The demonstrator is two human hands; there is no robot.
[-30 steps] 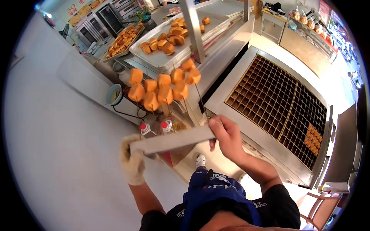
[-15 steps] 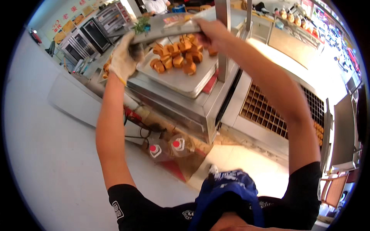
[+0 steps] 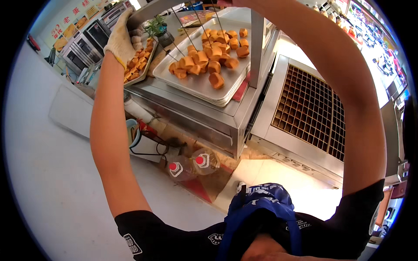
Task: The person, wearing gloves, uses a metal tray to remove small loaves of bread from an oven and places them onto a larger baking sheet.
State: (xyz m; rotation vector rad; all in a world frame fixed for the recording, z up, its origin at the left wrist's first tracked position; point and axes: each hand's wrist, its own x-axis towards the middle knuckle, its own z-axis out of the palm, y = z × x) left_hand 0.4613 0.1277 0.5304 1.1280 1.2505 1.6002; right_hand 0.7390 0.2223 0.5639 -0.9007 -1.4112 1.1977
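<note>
My left hand, in a pale work glove, grips the left end of a metal bar raised at the top of the view. Several long thin rods hang from it, slanting over small golden-brown cakes. The cakes lie heaped on a metal tray, which rests on more trays. Bare and mostly cut off by the upper edge, my right hand is closed at the bar's far end. Beside my left hand, more small cakes fill a second tray.
A steel upright stands at the right of the trays. Farther right is a grid mould in a metal frame. A potted plant sits behind the trays. Two clear jugs with red caps stand below the steel counter.
Both hands have moved up with the bar, the left one also leftward. The rods now show clearly, and the cakes on the two trays are less covered. My view has shifted a little.
</note>
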